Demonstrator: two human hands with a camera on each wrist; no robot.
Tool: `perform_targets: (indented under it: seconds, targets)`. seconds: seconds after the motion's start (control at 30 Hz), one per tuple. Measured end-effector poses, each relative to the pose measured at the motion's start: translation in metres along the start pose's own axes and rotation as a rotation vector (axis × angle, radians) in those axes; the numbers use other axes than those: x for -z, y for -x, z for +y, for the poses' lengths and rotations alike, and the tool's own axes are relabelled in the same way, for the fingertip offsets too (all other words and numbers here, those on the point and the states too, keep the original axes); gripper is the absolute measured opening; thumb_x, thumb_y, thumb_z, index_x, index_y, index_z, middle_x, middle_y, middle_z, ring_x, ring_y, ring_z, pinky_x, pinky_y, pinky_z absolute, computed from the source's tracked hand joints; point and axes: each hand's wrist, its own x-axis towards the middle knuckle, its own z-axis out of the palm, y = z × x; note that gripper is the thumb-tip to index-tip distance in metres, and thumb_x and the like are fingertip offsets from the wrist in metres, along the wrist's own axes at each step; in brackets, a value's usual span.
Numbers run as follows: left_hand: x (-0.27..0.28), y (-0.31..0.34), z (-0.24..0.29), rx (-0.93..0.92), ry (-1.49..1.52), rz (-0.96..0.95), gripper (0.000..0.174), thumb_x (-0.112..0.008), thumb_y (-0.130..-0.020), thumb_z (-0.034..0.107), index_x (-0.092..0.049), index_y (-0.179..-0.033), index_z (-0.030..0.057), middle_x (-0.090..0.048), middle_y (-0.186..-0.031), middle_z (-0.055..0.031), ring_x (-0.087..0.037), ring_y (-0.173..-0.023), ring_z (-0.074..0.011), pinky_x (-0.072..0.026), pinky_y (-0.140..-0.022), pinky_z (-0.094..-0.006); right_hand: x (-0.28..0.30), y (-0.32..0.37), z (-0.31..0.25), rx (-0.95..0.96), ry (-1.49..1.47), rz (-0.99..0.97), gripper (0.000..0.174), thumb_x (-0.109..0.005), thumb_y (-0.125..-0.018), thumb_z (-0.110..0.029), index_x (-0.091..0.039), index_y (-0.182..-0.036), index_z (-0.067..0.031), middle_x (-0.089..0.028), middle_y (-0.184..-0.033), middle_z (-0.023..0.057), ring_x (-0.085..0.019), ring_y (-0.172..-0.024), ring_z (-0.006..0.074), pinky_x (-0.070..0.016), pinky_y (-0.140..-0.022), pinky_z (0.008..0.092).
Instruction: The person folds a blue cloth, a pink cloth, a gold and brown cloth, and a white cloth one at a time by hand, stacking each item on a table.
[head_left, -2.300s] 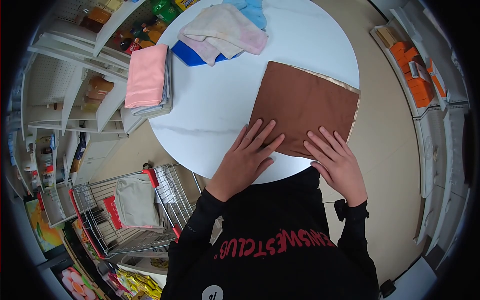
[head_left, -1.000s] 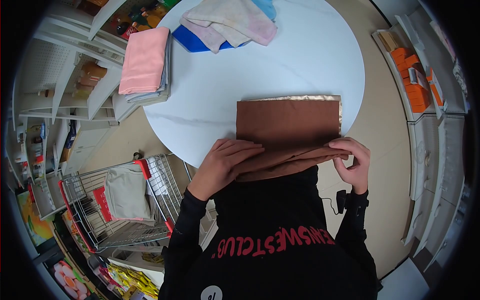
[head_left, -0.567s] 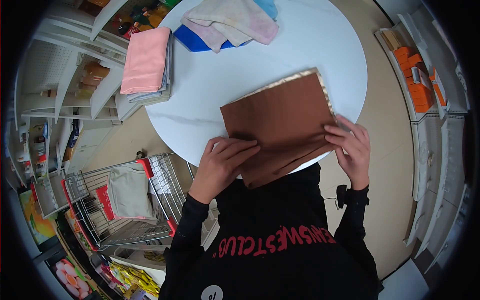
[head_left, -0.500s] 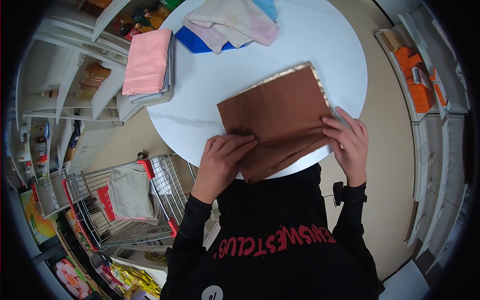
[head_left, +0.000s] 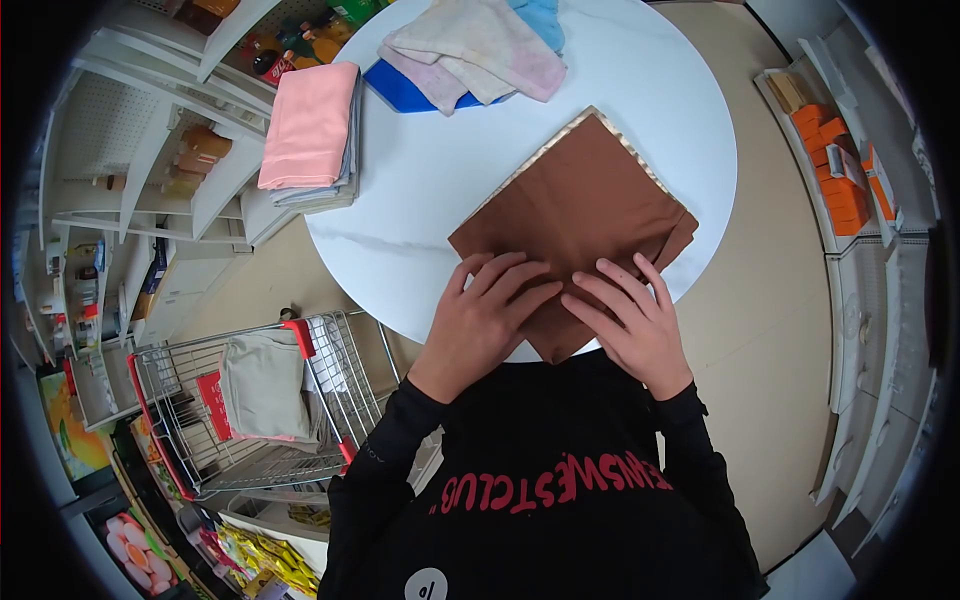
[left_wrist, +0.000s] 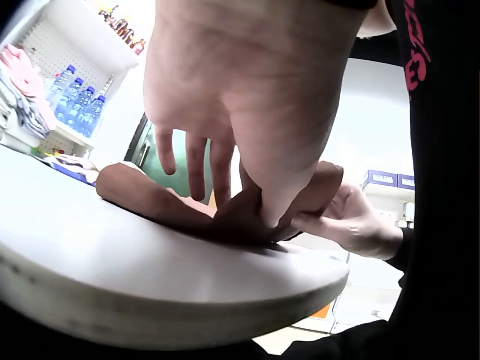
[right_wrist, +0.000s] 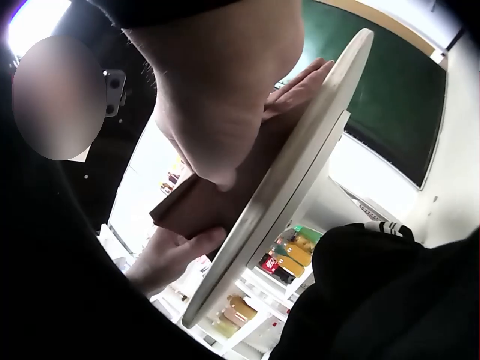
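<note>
A folded brown cloth (head_left: 590, 195) with a shiny cream-gold edge lies on the round white table (head_left: 400, 180), turned so that one corner points at the person's body. The left hand (head_left: 478, 325) rests on its near left side, fingers spread and slightly bent. In the left wrist view the left thumb (left_wrist: 281, 199) touches the raised fold of the cloth. On the near right side the right hand (head_left: 645, 335) lies with fingers spread over the cloth, close beside the left one. The cloth's near part is creased between the hands, and the right thumb is hidden in the head view.
A stack of folded cloths, pink (head_left: 312, 125) on top, stands at the table's left edge. Crumpled pale cloths (head_left: 480, 50) lie over a blue flat item (head_left: 405, 88) at the back. Left of the person stands a shopping cart (head_left: 250, 410) with folded fabric; shelves line both sides.
The cloth's near side was lifted and bunched, then laid down as the cloth turned counterclockwise to a diamond position. The right hand has moved left off its right edge, nearer the left hand.
</note>
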Motion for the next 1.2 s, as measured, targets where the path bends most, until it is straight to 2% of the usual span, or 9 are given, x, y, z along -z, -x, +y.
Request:
perform_targets:
  seconds: [0.13,0.27,0.4,0.67,0.77,0.93,1.07,1.17,1.2]
  targets:
    - [-0.003,-0.009,-0.013,0.042,-0.031,0.078,0.050,-0.075,-0.079,0.004,-0.076,-0.127,0.0174,-0.070,-0.139,0.0025,-0.063,-0.126,-0.0208,-0.0448,-0.113,-0.0443,-0.004,0.008,0.009,0.030,-0.166,0.152,0.040,-0.072,-0.085,-0.002,-0.079,-0.122,-0.0173,-0.071,-0.137,0.0003,-0.063,-0.135,0.0271,-0.0450,-0.119,0.0545]
    - [-0.001,-0.001,-0.035,0.025,-0.212,0.040,0.046,-0.073,-0.083,0.010,-0.076,-0.128,0.0184,-0.069,-0.139,0.0030,-0.061,-0.132,-0.0221,-0.0442,-0.116,-0.0438,0.004,0.016,0.020,0.015,-0.195,0.158,0.046,-0.070,-0.081,0.002,-0.078,-0.123,-0.0163,-0.072,-0.136,0.0019,-0.065,-0.133,0.0291,-0.0479,-0.117,0.0545]
    - [0.013,0.018,-0.035,-0.021,-0.070,-0.084,0.048,-0.077,-0.079,0.012,-0.076,-0.126,0.0188,-0.069,-0.140,0.0050,-0.059,-0.138,-0.0223,-0.0432,-0.118,-0.0467,0.026,0.012,0.021,-0.154,-0.102,-0.055,0.049,-0.068,-0.080,0.003,-0.077,-0.124,-0.0154,-0.072,-0.138,0.0031,-0.063,-0.136,0.0316,-0.0476,-0.117,0.0541]
    - [0.023,0.037,-0.016,-0.105,0.280,-0.115,0.070,-0.078,-0.066,0.006,-0.074,-0.135,0.0197,-0.071,-0.140,0.0033,-0.055,-0.146,-0.0223,-0.0381,-0.122,-0.0461,0.026,0.017,0.028,-0.179,-0.045,-0.011,0.044,-0.069,-0.083,-0.010,-0.075,-0.126,-0.0122,-0.070,-0.141,0.0045,-0.057,-0.144,0.0329,-0.0416,-0.121,0.0571]
    - [0.020,0.029,-0.017,0.092,0.305,-0.208,0.074,-0.078,-0.065,0.005,-0.072,-0.137,0.0164,-0.068,-0.145,-0.0011,-0.051,-0.150,-0.0258,-0.0361,-0.124,-0.0464,0.020,0.018,0.031,-0.219,-0.116,-0.005,0.043,-0.070,-0.083,-0.015,-0.076,-0.126,-0.0124,-0.071,-0.140,0.0050,-0.057,-0.143,0.0339,-0.0402,-0.121,0.0579]
    - [0.015,0.030,-0.032,0.044,0.294,-0.210,0.078,-0.080,-0.064,0.006,-0.069,-0.141,0.0133,-0.065,-0.150,-0.0049,-0.053,-0.147,-0.0284,-0.0374,-0.122,-0.0467,0.017,0.017,0.035,-0.244,-0.184,0.019,0.042,-0.072,-0.082,-0.019,-0.076,-0.123,-0.0123,-0.072,-0.138,0.0058,-0.058,-0.142,0.0358,-0.0394,-0.122,0.0586]
    - [0.008,0.030,-0.043,0.047,0.301,-0.153,0.069,-0.078,-0.066,0.004,-0.074,-0.134,0.0121,-0.069,-0.144,-0.0050,-0.055,-0.145,-0.0283,-0.0394,-0.120,-0.0439,0.019,0.018,0.037,-0.212,-0.174,0.021,0.034,-0.073,-0.082,-0.018,-0.080,-0.115,-0.0108,-0.073,-0.137,0.0053,-0.058,-0.141,0.0361,-0.0434,-0.119,0.0551]
    - [0.014,0.034,-0.048,0.152,0.471,-0.214,0.063,-0.072,-0.070,-0.006,-0.075,-0.131,0.0124,-0.076,-0.122,-0.0063,-0.066,-0.119,-0.0284,-0.0414,-0.114,-0.0413,0.019,0.028,0.042,-0.206,-0.253,-0.018,0.030,-0.073,-0.082,-0.018,-0.082,-0.110,-0.0103,-0.073,-0.136,0.0044,-0.058,-0.140,0.0348,-0.0467,-0.116,0.0516]
    - [0.015,0.033,-0.045,0.154,0.471,-0.216,0.063,-0.072,-0.070,-0.006,-0.075,-0.131,0.0124,-0.076,-0.122,-0.0063,-0.066,-0.119,-0.0284,-0.0414,-0.114,-0.0413,0.020,0.027,0.042,-0.204,-0.295,-0.039,0.028,-0.073,-0.082,-0.017,-0.083,-0.107,-0.0101,-0.073,-0.135,0.0039,-0.058,-0.140,0.0342,-0.0484,-0.114,0.0499]
